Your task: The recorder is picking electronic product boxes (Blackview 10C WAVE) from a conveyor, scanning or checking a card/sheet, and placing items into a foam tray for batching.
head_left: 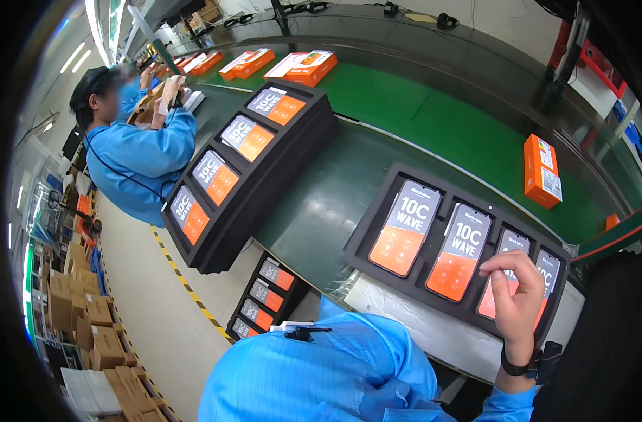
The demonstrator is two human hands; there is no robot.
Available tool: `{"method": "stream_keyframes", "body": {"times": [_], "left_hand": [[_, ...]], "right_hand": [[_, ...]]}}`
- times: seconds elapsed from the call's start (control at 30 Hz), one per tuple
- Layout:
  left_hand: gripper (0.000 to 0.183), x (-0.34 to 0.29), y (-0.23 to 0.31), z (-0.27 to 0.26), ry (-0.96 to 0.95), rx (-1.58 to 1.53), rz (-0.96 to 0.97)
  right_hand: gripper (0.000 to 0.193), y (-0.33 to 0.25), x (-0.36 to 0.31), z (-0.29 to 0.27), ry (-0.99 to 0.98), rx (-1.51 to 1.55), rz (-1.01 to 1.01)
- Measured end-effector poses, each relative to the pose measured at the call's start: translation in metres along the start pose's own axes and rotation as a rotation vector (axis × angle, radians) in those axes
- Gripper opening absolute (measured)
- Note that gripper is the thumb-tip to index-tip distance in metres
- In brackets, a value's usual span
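Note:
My right hand (516,290) is over the right part of a black foam tray (433,193), above the two rightmost smartphones. Its fingers are bent, with the thumb apart from the index finger, and I see nothing held. Several phones with dark-and-orange printed screen films sit in the tray's slots. The leftmost smartphone (405,226) and the one beside it (459,251) are in full view. My hand partly covers the third phone (509,243) and the fourth (547,264). My left hand is out of view.
A stack of black trays (265,183) with more phones stands to the left. Another filled tray (265,299) sits lower. Orange boxes (542,171) rest on the green belt (405,119). At the far left, a co-worker in blue (135,151) handles something. Cardboard cartons (106,344) line the floor.

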State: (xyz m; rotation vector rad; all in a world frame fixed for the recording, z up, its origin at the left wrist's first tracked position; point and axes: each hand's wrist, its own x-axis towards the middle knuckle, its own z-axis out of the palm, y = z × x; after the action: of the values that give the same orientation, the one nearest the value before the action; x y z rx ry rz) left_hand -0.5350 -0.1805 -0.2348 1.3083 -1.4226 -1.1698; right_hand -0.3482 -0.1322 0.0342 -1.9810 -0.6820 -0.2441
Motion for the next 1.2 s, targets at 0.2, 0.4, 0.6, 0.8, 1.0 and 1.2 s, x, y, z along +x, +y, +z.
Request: {"method": "stream_keyframes", "body": {"times": [0.2,0.4,0.6,0.8,1.0,1.2], "left_hand": [[0.052,-0.006,0.001,0.004,-0.01,-0.013,-0.01],[0.05,0.001,0.003,0.001,-0.001,-0.038,0.03],[0.049,-0.003,0.004,0.005,-0.016,-0.052,0.044],[0.047,-0.007,0.0,0.006,-0.037,-0.031,0.051],[0.046,-0.011,0.0,0.009,-0.022,-0.038,0.05],[0.044,-0.006,-0.001,0.008,-0.035,-0.04,0.061]], "right_hand": [[0.008,0.015,-0.111,0.001,0.106,-0.018,0.176],[0.011,0.015,-0.335,-0.001,0.376,-0.24,0.736],[0.014,0.006,-0.375,0.005,0.204,-0.238,1.032],[0.013,0.005,-0.35,0.0,0.137,-0.166,0.987],[0.012,-0.004,-0.333,-0.004,0.069,-0.066,0.95],[0.012,-0.029,-0.318,-0.031,0.025,0.13,0.851]]}}
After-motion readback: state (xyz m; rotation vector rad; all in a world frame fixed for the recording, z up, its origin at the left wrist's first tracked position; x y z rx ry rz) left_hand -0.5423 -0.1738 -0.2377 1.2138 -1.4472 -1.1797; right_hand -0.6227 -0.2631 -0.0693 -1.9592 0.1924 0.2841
